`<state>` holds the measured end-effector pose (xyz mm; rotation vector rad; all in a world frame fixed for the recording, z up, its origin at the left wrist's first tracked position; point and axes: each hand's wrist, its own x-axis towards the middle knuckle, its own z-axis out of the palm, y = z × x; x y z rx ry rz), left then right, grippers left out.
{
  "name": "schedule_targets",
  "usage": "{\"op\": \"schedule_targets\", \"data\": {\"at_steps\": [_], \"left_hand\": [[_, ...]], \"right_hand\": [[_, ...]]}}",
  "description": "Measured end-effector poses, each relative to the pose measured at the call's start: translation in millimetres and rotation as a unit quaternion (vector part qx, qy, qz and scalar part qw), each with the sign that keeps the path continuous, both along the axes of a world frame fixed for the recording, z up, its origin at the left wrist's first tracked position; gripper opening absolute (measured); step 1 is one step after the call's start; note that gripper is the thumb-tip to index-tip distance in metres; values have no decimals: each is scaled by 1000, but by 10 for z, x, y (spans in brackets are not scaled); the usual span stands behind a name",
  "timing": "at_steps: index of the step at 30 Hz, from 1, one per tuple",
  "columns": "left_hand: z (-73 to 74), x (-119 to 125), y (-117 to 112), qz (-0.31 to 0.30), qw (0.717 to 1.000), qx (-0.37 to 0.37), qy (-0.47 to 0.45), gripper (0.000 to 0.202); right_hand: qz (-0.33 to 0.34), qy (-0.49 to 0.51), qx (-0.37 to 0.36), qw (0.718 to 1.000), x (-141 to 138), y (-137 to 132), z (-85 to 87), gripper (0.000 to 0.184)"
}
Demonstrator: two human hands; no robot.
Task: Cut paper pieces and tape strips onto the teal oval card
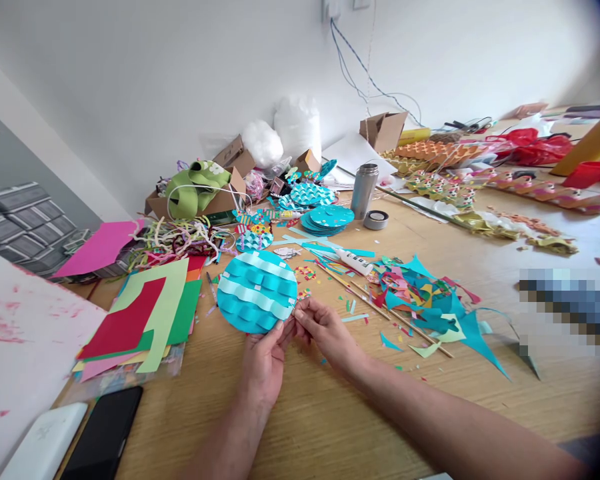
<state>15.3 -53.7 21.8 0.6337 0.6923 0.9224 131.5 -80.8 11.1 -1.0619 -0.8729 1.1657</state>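
A round blue paper disc [257,293] with wavy strips in blue and pale aqua glued across it is tilted up over the table. My left hand [266,365] grips its lower right edge, thumb in front. At the disc's right edge my right hand [330,332] is closed in a pinch; whatever lies between its fingertips is too small to make out. Behind the disc are a smaller wavy blue paper piece [254,241] and a stack of blue discs [327,219]. A white glue bottle [355,261] lies to the right, beside thin wooden sticks [355,291].
Paper scraps [425,293] spread over the right side. Coloured sheets [125,320], a black phone [103,433] and a white box-like object [47,440] lie at left. A metal flask [365,192], pipe cleaners [180,243] and egg cartons [430,155] stand farther back.
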Motion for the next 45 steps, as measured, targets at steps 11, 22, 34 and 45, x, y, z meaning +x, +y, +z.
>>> {"op": "schedule_targets", "data": {"at_steps": [11, 22, 34, 45], "left_hand": [[1, -3, 3, -10, 1000, 1, -9, 18], [14, -14, 13, 0, 999, -29, -25, 22], [-20, -87, 81, 29, 997, -61, -39, 19], [-18, -154, 154, 33, 997, -65, -20, 19]], "right_hand": [[18, 48, -7, 999, 12, 0, -22, 39], [8, 76, -4, 997, 1, 1, 11, 39], [-20, 74, -26, 997, 55, -9, 63, 37], [-148, 169, -2, 974, 430, 35, 255, 29]]}}
